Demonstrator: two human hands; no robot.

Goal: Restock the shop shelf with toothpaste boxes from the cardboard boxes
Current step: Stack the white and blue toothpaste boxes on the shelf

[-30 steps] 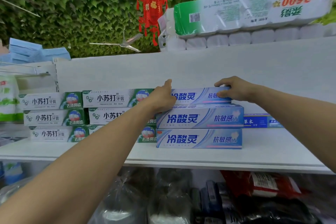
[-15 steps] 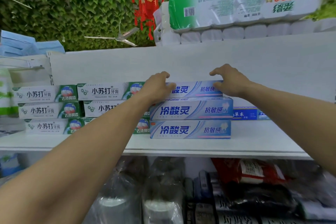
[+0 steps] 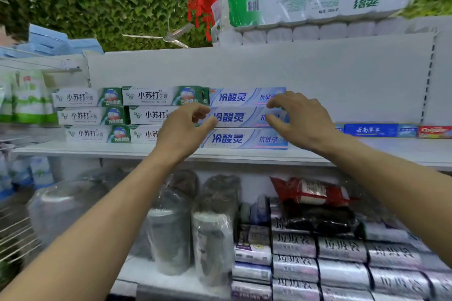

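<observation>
Toothpaste boxes, blue: three stacked on white shelf, touching green-and-white boxes on their left. Left hand and right hand: one before each end of the stack, fingers loosely curled, holding nothing. Fingertip contact with the middle box is possible, but blur hides it.

White shelf — green-white toothpaste stacks left, blue-white stack middle, single boxes right.

Toothpaste boxes stacked on shelf, rolls apparently below.
</observation>
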